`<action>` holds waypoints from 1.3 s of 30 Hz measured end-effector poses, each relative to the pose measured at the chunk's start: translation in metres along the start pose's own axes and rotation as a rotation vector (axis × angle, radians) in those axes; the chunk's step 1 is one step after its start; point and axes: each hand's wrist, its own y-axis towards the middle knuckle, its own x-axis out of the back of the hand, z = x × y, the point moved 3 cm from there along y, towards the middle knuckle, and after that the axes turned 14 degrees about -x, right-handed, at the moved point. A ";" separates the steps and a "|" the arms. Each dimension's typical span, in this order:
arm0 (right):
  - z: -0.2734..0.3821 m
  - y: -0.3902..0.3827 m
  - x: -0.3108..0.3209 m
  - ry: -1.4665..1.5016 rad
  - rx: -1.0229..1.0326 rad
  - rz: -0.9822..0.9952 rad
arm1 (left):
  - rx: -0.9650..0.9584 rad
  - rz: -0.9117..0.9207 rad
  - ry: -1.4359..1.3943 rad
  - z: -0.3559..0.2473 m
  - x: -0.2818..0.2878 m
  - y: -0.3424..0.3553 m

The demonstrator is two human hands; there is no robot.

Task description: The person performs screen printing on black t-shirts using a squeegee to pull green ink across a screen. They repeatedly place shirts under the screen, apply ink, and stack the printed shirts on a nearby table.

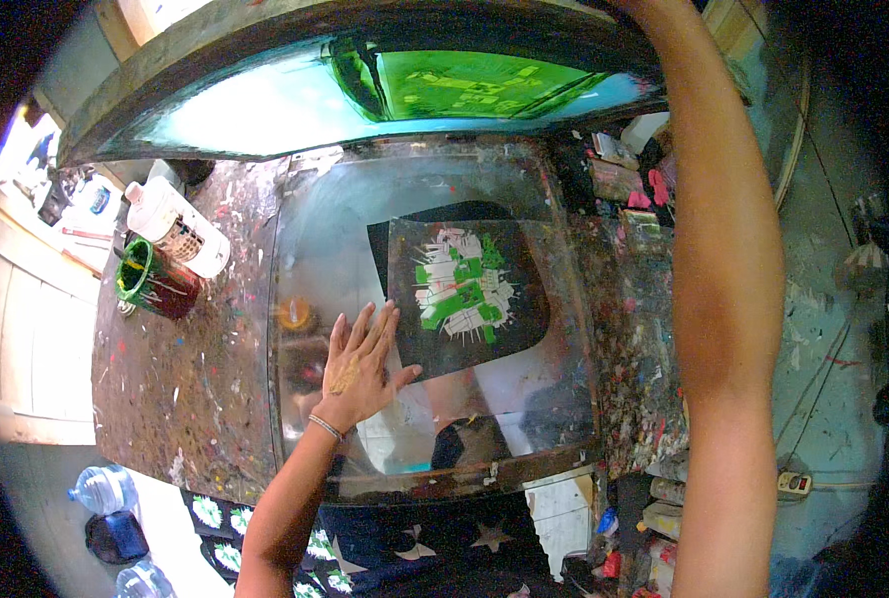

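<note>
My left hand (357, 372) lies flat with its fingers spread, the fingertips and thumb at the left edge of a black panel (524, 319). The panel, perhaps fabric, bears a jagged white and green print (464, 284) and rests on a glossy, glass-like board (325, 214). Behind it, a printing screen (245, 105) stands tilted up in its wooden frame (185, 60), with bright green ink (474, 85) across the mesh. My right forearm (723, 299) reaches up along the right side to the raised frame; the hand is cut off at the top edge, its fingers hidden.
Left on the paint-spattered table (185, 399) stand a white bottle (180, 229) and a green-rimmed ink pot (155, 279). Water bottles (105, 488) are at lower left. Assorted items (619, 174) crowd the board's right side. A power socket (793, 483) lies farther right.
</note>
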 end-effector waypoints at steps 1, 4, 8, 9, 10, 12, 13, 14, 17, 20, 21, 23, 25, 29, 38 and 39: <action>0.000 0.001 -0.001 0.006 0.029 0.024 | -0.004 -0.004 -0.006 0.000 0.000 0.000; 0.001 0.002 -0.003 0.016 0.070 0.046 | 0.001 -0.002 -0.019 -0.001 0.000 -0.001; 0.001 0.002 -0.004 0.007 0.004 0.005 | 0.008 -0.006 -0.015 -0.002 0.001 -0.001; 0.001 0.001 -0.004 0.001 -0.009 0.008 | 0.015 0.002 -0.012 -0.002 0.001 0.000; 0.002 0.001 -0.004 -0.006 -0.013 0.000 | 0.006 -0.012 -0.017 -0.003 0.001 0.000; 0.004 0.000 -0.003 -0.017 -0.021 -0.015 | 0.010 -0.012 -0.025 -0.003 0.002 -0.001; 0.004 -0.001 -0.002 -0.018 -0.026 -0.007 | -0.003 -0.026 -0.027 -0.003 0.002 -0.001; 0.004 -0.002 -0.002 -0.019 -0.031 0.002 | -0.007 -0.028 -0.026 -0.002 0.002 -0.001; 0.003 -0.004 -0.002 -0.004 -0.009 0.002 | -0.011 -0.030 -0.008 -0.001 0.001 -0.002; 0.001 -0.002 -0.004 0.040 0.035 -0.012 | -0.004 -0.018 -0.010 -0.001 0.000 -0.003; 0.001 -0.001 -0.004 0.058 0.050 -0.020 | -0.005 -0.031 -0.003 -0.001 0.001 -0.003; -0.001 0.002 -0.006 0.020 0.036 -0.018 | -0.008 -0.019 -0.011 -0.002 0.002 -0.002; -0.002 0.003 -0.005 0.004 0.041 -0.023 | -0.010 -0.035 -0.026 -0.002 0.004 -0.002; -0.002 0.002 -0.004 0.008 0.015 -0.002 | -0.009 -0.071 -0.105 -0.001 0.006 -0.002; 0.000 -0.004 -0.004 0.021 0.028 -0.022 | 0.002 -0.044 -0.049 0.001 0.003 -0.003; 0.000 -0.004 -0.004 0.023 0.017 -0.022 | 0.004 -0.031 -0.054 0.000 0.004 -0.003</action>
